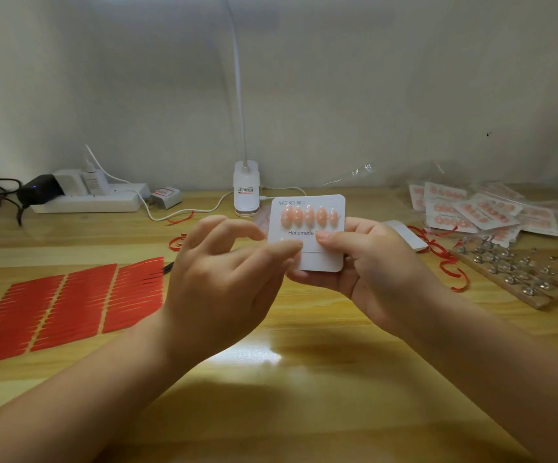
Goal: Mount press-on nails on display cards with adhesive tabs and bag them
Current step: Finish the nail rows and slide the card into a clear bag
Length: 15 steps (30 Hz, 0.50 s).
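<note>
The right hand (368, 262) grips a white square display card (307, 228) printed "Handmade", thumb on its face and fingers curled behind, holding it upright above the glossy yellow wooden table (271, 379). Five glossy peach-pink press-on nails (309, 216) sit in a row across the card's upper half. The left hand (224, 279) is loosely open, its forefinger tip touching the card's lower left face; whether it pinches anything I cannot tell. Left of that hand lie red adhesive-tab sheets (67, 305). Beyond the right hand lie bagged finished cards (485, 212) and a wooden strip of metal nail stands (518, 272).
</note>
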Each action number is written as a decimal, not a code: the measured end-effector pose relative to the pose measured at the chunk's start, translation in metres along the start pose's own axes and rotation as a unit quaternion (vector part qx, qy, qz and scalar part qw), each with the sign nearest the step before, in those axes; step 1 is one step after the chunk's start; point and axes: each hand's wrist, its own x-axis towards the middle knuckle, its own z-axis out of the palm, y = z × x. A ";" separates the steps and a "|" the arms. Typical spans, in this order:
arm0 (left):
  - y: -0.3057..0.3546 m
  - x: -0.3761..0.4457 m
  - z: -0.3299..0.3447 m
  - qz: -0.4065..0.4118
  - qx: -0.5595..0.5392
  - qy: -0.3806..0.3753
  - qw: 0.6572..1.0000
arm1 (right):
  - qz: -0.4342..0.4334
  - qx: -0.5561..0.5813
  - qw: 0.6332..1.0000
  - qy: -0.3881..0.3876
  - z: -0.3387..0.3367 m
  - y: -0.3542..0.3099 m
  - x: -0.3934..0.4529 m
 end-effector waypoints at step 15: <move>0.005 0.001 0.003 -0.094 -0.116 -0.002 0.989 | -0.002 -0.015 1.000 -0.013 0.000 0.002 0.000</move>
